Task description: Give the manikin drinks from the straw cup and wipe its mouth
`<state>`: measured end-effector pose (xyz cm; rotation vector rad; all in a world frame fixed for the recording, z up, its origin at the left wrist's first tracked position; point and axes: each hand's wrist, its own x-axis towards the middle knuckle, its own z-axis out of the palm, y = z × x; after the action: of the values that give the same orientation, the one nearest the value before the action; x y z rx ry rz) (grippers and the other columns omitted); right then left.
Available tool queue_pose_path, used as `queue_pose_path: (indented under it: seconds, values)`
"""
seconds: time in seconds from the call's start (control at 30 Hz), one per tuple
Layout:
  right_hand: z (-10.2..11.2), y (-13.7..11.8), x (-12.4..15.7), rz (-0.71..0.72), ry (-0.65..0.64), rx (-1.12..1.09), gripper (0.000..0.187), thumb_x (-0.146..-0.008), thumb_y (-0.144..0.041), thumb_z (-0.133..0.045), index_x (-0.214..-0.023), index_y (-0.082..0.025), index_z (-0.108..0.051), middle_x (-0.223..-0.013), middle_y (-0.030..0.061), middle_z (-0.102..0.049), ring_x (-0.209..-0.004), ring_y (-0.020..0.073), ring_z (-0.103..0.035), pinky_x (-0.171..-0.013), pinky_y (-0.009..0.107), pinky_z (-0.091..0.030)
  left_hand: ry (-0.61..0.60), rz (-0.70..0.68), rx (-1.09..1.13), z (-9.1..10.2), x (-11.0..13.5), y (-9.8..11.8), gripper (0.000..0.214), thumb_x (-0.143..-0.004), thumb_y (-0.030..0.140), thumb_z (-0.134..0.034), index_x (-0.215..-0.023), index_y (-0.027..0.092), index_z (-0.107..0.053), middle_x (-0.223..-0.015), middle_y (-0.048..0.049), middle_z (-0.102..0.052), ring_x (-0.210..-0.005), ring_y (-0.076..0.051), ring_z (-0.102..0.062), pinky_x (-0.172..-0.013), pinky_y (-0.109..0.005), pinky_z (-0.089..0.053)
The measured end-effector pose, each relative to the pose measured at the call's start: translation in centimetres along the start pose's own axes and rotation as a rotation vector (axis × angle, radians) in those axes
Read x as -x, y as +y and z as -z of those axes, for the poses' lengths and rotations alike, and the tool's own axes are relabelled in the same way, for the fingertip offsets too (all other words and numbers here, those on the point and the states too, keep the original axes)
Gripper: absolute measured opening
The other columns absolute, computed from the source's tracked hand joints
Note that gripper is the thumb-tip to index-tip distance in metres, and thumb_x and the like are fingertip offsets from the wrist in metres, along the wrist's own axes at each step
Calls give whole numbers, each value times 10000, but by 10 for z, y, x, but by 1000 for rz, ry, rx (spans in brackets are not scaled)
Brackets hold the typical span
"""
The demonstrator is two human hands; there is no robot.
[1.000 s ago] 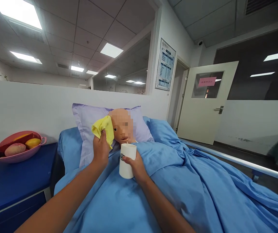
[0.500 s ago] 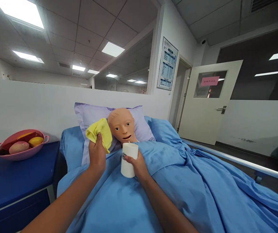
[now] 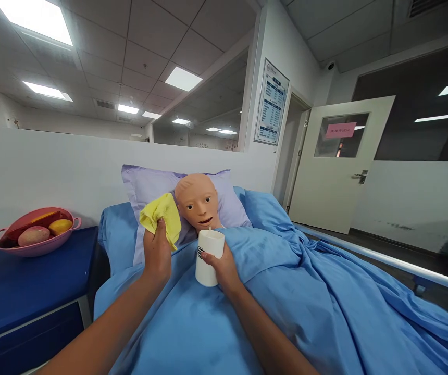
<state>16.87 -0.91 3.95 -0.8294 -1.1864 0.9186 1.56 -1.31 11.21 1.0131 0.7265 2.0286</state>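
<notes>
A training manikin's head (image 3: 197,200) rests on a lilac pillow (image 3: 148,190) in a bed covered by a blue sheet (image 3: 286,297). My left hand (image 3: 157,252) is closed on a yellow cloth (image 3: 162,216), held just left of the manikin's cheek, apart from it. My right hand (image 3: 220,265) grips a white cup (image 3: 207,256) below the manikin's chin. A thin straw rises from the cup to the manikin's mouth.
A blue bedside cabinet (image 3: 21,291) at the left carries a pink bowl (image 3: 32,245) with fruit. A metal bed rail (image 3: 384,260) runs along the right side. Behind it stands a half-open white door (image 3: 337,166). A white partition wall is behind the pillow.
My left hand drew the yellow cloth away from the manikin's face to the left. The cup in my right hand stayed where it was. The camera shifted slightly.
</notes>
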Motion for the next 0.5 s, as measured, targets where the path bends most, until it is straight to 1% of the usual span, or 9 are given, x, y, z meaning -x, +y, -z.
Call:
queue_pose_path:
  seconds: [0.1,0.17,0.27,0.37,0.43,0.5]
  values:
    - [-2,2,3,85,24,43,566,-637,-371,-810,-1116,-199,-562,-936,25,-672,-810,204,-611,-737,347,-510,9,-5,-19,1,1,0,431,-893,504,-569,-1249,261,-578,-1266,-60,-651,-1094,-207,-645,-927,-352,-535]
    - [-4,2,6,127,63,50,586,-630,-379,-818,-1119,-203,-546,-985,34,-670,-838,205,-614,-766,352,-508,7,-38,-48,1,2,1,438,-896,498,-566,-1268,266,-573,-1294,-58,-636,-1138,-212,-625,-975,-361,-508]
    - [-7,1,11,148,179,75,602,-613,-385,-832,-1100,-209,-523,-994,35,-657,-852,207,-616,-788,360,-506,-10,-125,-126,-3,4,6,433,-905,470,-564,-1285,264,-572,-1325,-56,-616,-1219,-221,-572,-1049,-362,-450]
    - [-7,0,14,167,307,109,602,-620,-397,-827,-1095,-210,-507,-987,37,-642,-857,213,-612,-798,370,-505,-46,-204,-211,-13,1,7,433,-919,457,-540,-1292,239,-570,-1323,-69,-615,-1236,-228,-556,-1062,-359,-436]
    - [-7,-2,14,176,376,110,600,-632,-424,-819,-1097,-210,-507,-1000,43,-635,-865,218,-609,-800,377,-506,-71,-273,-273,-21,-5,1,416,-940,439,-500,-1288,221,-570,-1295,-83,-631,-1213,-230,-574,-1053,-368,-446]
    - [-6,-3,13,168,427,103,599,-638,-448,-813,-1099,-210,-513,-997,44,-633,-864,224,-610,-785,380,-511,-142,-397,-372,-30,-15,-12,390,-961,399,-459,-1280,205,-572,-1264,-99,-651,-1203,-233,-586,-1060,-389,-445]
